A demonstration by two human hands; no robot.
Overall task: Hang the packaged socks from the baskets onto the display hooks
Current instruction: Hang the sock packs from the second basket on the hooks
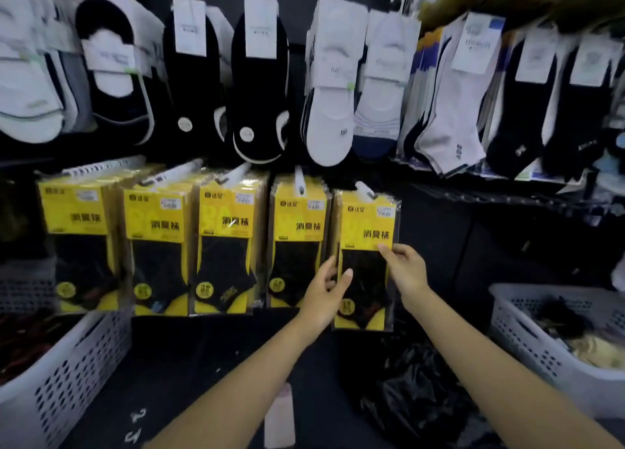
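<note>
On the rightmost hook (367, 190), both hands (365, 278) grip the sock pack (367, 256).

Baskets (67, 364) flanking open floor (209, 357) (dark)

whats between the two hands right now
In the head view, the rightmost yellow sock pack hangs between the left hand and the right hand; both touch its edges.
</note>
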